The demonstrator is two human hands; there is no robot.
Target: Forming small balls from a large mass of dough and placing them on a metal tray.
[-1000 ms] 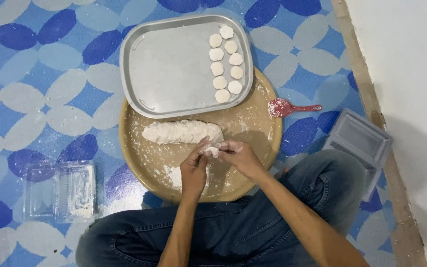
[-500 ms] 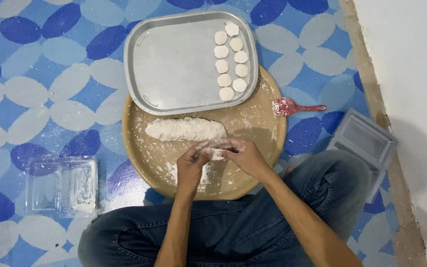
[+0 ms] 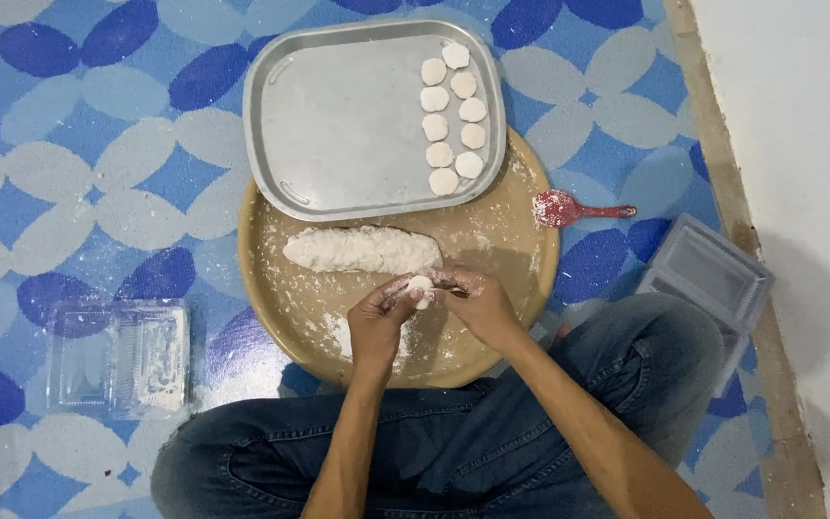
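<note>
over floured round board (image 3: 290,288), dough piece (image 3: 420,285) pinched between both hands' fingers (image 3: 398,294).

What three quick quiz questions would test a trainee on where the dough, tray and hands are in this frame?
1. True or false: the dough log lies inside the metal tray.
2. How many dough discs sit in the tray?
3. Which hands touch the small dough piece: A left only, B right only, C both?

Key:
1. False; it lies on the round tan board, below the tray.
2. Nine, in two columns at the tray's right side.
3. C; the left hand and right hand meet around it over the board.
</note>
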